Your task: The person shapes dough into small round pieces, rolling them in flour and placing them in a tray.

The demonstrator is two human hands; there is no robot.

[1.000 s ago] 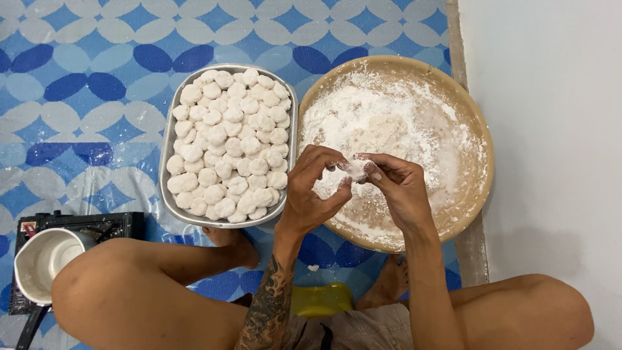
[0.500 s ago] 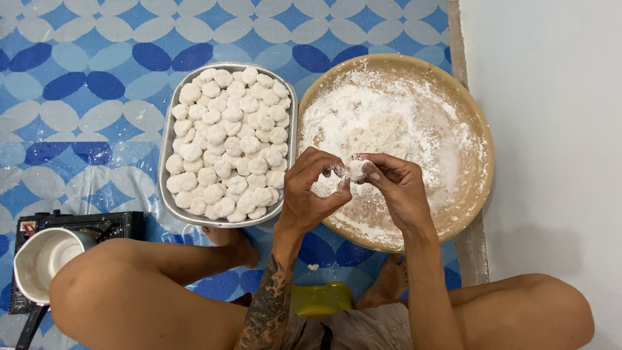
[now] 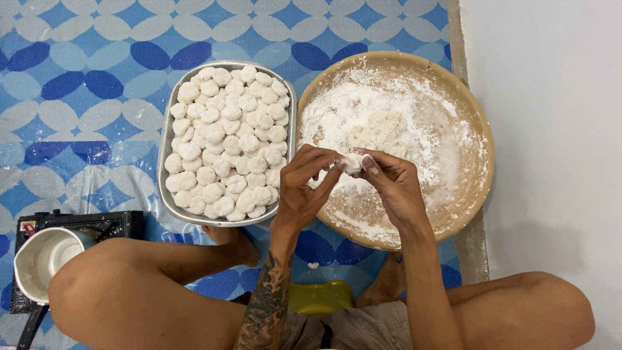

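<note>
Both hands pinch one small white dough piece (image 3: 352,162) between their fingertips, above the near side of a round wooden tray (image 3: 478,123) dusted with flour. My left hand (image 3: 303,189) grips it from the left, my right hand (image 3: 392,185) from the right. A lump of dough (image 3: 379,129) lies in the flour at the tray's middle. Left of it stands a rectangular metal tray (image 3: 164,155) filled with several round white dough pieces (image 3: 227,142).
A white pot (image 3: 40,259) sits on a small black stove (image 3: 97,223) at the lower left. My bare knees frame the bottom, with a yellow object (image 3: 320,297) between them. The floor mat is blue patterned; a white wall runs along the right.
The hands have stayed over the wooden tray, the fingers shifting slightly around the dough piece. Nothing else has moved.
</note>
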